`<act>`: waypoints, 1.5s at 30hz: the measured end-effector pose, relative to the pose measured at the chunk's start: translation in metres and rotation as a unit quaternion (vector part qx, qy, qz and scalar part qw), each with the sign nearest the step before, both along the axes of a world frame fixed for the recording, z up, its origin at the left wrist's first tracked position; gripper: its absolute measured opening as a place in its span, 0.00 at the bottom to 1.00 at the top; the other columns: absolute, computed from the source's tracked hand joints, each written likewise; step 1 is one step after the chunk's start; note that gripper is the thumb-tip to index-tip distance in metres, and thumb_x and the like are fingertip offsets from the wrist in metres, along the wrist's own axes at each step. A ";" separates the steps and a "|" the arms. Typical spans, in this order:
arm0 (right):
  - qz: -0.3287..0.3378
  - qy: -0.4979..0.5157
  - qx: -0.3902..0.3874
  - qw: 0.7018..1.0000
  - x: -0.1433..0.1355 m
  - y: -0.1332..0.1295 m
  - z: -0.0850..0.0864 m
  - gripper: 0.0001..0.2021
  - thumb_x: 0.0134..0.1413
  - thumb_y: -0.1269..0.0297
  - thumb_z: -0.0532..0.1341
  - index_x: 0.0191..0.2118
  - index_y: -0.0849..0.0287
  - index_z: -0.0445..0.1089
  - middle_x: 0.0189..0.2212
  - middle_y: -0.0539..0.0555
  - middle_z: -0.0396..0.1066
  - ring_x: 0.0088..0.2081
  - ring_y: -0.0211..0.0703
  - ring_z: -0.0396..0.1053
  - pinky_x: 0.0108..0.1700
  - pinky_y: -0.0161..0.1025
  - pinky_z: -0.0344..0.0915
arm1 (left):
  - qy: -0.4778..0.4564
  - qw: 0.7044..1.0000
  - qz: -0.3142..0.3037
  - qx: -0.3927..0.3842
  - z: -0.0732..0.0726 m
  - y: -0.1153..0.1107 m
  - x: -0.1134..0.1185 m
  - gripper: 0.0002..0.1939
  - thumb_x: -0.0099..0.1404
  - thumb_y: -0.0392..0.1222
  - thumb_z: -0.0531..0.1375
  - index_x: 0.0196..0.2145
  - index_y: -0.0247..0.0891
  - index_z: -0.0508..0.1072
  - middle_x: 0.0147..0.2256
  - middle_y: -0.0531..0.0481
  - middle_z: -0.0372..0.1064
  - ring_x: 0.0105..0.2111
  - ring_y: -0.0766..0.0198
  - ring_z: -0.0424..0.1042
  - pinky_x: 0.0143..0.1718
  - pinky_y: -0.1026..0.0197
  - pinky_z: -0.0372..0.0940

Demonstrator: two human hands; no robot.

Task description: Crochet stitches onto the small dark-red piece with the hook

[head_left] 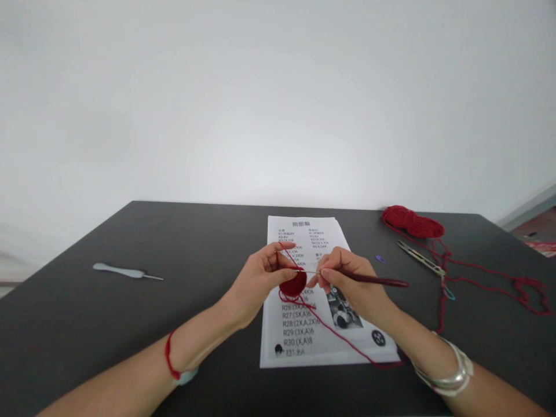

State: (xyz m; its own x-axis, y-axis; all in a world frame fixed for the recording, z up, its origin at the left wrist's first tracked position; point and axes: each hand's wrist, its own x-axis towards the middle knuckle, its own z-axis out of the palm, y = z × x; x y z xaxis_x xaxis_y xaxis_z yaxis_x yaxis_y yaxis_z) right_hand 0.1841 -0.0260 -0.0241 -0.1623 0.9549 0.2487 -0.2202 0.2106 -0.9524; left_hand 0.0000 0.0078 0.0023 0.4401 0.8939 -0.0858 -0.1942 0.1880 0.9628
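Observation:
Between thumb and fingers my left hand pinches a small round piece of red crochet work, with a strand of red yarn running up over the index finger. My right hand grips a crochet hook with a dark red handle, held like a pencil. The hook's thin metal shaft reaches left to the top edge of the crochet piece; its tip is hidden there. Red yarn trails from below the piece, across the paper and under my right forearm.
Printed pattern sheets lie beneath my hands on the dark table. A grey-handled crochet hook rests at left. To the right are a red yarn skein, thread snips, a purple stitch marker and loose red yarn.

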 end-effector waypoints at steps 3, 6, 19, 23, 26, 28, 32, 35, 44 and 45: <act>-0.043 -0.054 0.004 0.998 -0.002 -0.004 0.000 0.06 0.53 0.65 0.63 0.28 0.57 0.65 0.22 0.48 0.69 0.25 0.37 0.66 0.27 0.36 0.62 | 0.009 1.000 0.009 0.012 0.001 -0.001 0.001 0.21 0.52 0.30 0.63 0.44 0.34 0.67 0.24 0.58 0.68 0.24 0.70 0.65 0.28 0.64 0.59; -0.076 -0.087 0.004 0.993 -0.008 -0.008 0.003 0.06 0.53 0.66 0.62 0.28 0.57 0.64 0.23 0.49 0.70 0.24 0.37 0.65 0.24 0.34 0.59 | 0.016 1.000 0.010 0.019 0.002 0.000 0.002 0.21 0.52 0.30 0.63 0.45 0.33 0.66 0.24 0.58 0.68 0.23 0.70 0.65 0.28 0.64 0.59; -0.189 -0.373 0.312 0.853 -0.026 -0.019 -0.009 0.07 0.58 0.74 0.52 0.32 0.54 0.60 0.26 0.50 0.67 0.27 0.39 0.66 0.30 0.36 0.63 | 0.072 0.992 0.085 0.066 -0.001 -0.012 0.010 0.21 0.53 0.33 0.63 0.46 0.35 0.68 0.23 0.58 0.66 0.24 0.67 0.66 0.29 0.62 0.63; -0.136 -0.418 0.374 0.817 -0.020 -0.009 -0.010 0.08 0.61 0.75 0.51 0.32 0.55 0.58 0.25 0.51 0.64 0.27 0.40 0.62 0.28 0.37 0.61 | 0.032 0.999 0.040 -0.007 -0.001 -0.011 0.009 0.24 0.51 0.33 0.65 0.47 0.34 0.68 0.23 0.57 0.68 0.22 0.68 0.66 0.27 0.62 0.62; -0.079 -0.445 0.422 0.786 -0.013 -0.003 -0.002 0.08 0.62 0.75 0.50 0.33 0.56 0.59 0.25 0.51 0.64 0.27 0.40 0.60 0.27 0.36 0.59 | -0.019 0.996 -0.021 -0.083 -0.003 -0.005 0.006 0.23 0.50 0.30 0.65 0.45 0.32 0.69 0.23 0.56 0.68 0.23 0.69 0.67 0.29 0.63 0.61; -0.081 -0.469 0.453 0.753 -0.013 -0.003 0.002 0.09 0.62 0.75 0.50 0.33 0.56 0.60 0.26 0.52 0.65 0.27 0.41 0.60 0.28 0.37 0.59 | -0.045 0.989 -0.052 -0.129 -0.004 -0.003 0.005 0.21 0.49 0.29 0.65 0.44 0.31 0.71 0.23 0.55 0.68 0.24 0.69 0.67 0.31 0.63 0.61; -0.190 -0.494 0.408 0.744 -0.024 -0.012 -0.005 0.11 0.60 0.78 0.50 0.30 0.56 0.59 0.23 0.52 0.64 0.26 0.43 0.60 0.27 0.39 0.57 | -0.021 0.997 -0.008 -0.077 -0.004 -0.005 0.006 0.25 0.51 0.31 0.64 0.48 0.33 0.68 0.23 0.57 0.67 0.23 0.69 0.65 0.29 0.62 0.61; -0.188 -0.418 0.335 0.823 -0.027 -0.016 -0.012 0.08 0.61 0.74 0.50 0.33 0.55 0.58 0.26 0.50 0.64 0.27 0.40 0.62 0.28 0.37 0.60 | 0.019 0.999 0.042 0.002 -0.002 -0.006 0.007 0.26 0.53 0.32 0.64 0.50 0.34 0.67 0.23 0.58 0.66 0.23 0.69 0.64 0.29 0.63 0.60; -0.142 -0.287 0.154 0.935 -0.017 -0.016 0.006 0.06 0.58 0.70 0.54 0.30 0.55 0.61 0.23 0.47 0.63 0.24 0.37 0.62 0.26 0.34 0.61 | 0.135 0.978 0.075 0.139 -0.001 -0.002 0.001 0.21 0.54 0.33 0.61 0.48 0.38 0.71 0.26 0.56 0.66 0.28 0.65 0.65 0.35 0.60 0.62; -0.148 -0.261 0.103 0.948 -0.017 -0.016 0.009 0.07 0.58 0.69 0.55 0.29 0.55 0.61 0.21 0.46 0.62 0.22 0.36 0.60 0.23 0.33 0.59 | 0.148 0.974 0.072 0.154 -0.001 -0.002 0.001 0.21 0.55 0.33 0.61 0.48 0.39 0.71 0.26 0.55 0.67 0.27 0.65 0.65 0.34 0.60 0.62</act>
